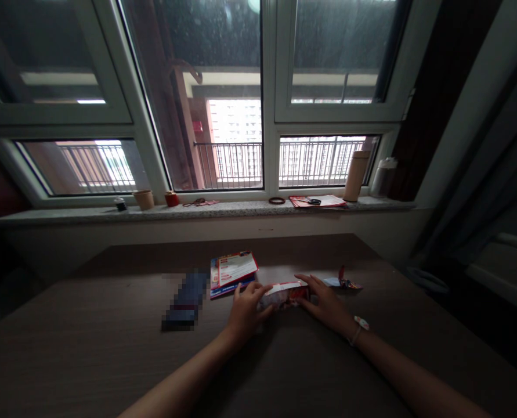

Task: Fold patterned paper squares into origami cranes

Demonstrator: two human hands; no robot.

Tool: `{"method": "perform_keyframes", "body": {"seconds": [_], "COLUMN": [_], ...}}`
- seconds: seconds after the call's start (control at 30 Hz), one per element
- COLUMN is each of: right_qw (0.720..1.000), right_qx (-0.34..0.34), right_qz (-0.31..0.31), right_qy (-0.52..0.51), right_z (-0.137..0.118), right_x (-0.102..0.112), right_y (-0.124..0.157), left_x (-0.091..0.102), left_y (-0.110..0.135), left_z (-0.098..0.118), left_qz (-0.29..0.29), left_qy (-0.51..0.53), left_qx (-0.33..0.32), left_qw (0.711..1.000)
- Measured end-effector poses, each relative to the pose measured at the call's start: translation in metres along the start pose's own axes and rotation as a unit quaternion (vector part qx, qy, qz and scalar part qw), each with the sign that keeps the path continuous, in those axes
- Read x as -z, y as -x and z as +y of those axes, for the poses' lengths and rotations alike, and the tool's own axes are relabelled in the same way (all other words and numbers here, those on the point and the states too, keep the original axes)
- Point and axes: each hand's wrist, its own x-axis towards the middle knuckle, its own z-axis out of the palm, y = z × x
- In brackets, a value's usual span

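A small oblong printed box (286, 297), with a pale top and a dark red and grey front, lies on the brown table (110, 348) in front of me. My left hand (246, 309) grips its left end, thumb at the near side and fingers over the top. At the other end, my right hand (323, 302) holds the box between thumb and fingers. A bracelet with a white charm (361, 323) circles my right wrist. Just beyond my left hand lie printed cards or leaflets (236, 270). What the box contains cannot be made out.
Left of the leaflets lies a dark blurred object (185, 302). A small colourful piece (349, 283) rests right of my right hand. The windowsill (241, 208) carries a paper cup (144, 200), a red spool (171, 199), scissors (314, 201) on papers and a tall flask (356, 176).
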Motion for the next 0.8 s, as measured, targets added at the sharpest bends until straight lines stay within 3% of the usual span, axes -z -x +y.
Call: {"method": "perform_keyframes", "body": {"seconds": [0.2, 0.37, 0.8], "right_qw": [1.0, 0.998, 0.999], "right_qx": [0.015, 0.049, 0.04], "right_qz": [0.015, 0.025, 0.007], "right_qy": [0.005, 0.012, 0.017], "right_z": [-0.006, -0.013, -0.015], "right_x": [-0.002, -0.003, -0.004], "right_y": [-0.002, -0.004, -0.001], "left_x": [-0.004, 0.0, -0.002], "left_y": [-0.002, 0.0, 0.003], "left_z": [0.0, 0.005, 0.006], "left_qz": [0.02, -0.004, -0.063], "left_qy": [-0.052, -0.061, -0.084], "left_qx": [-0.009, -0.015, -0.02], "left_qw": [0.998, 0.998, 0.994]}}
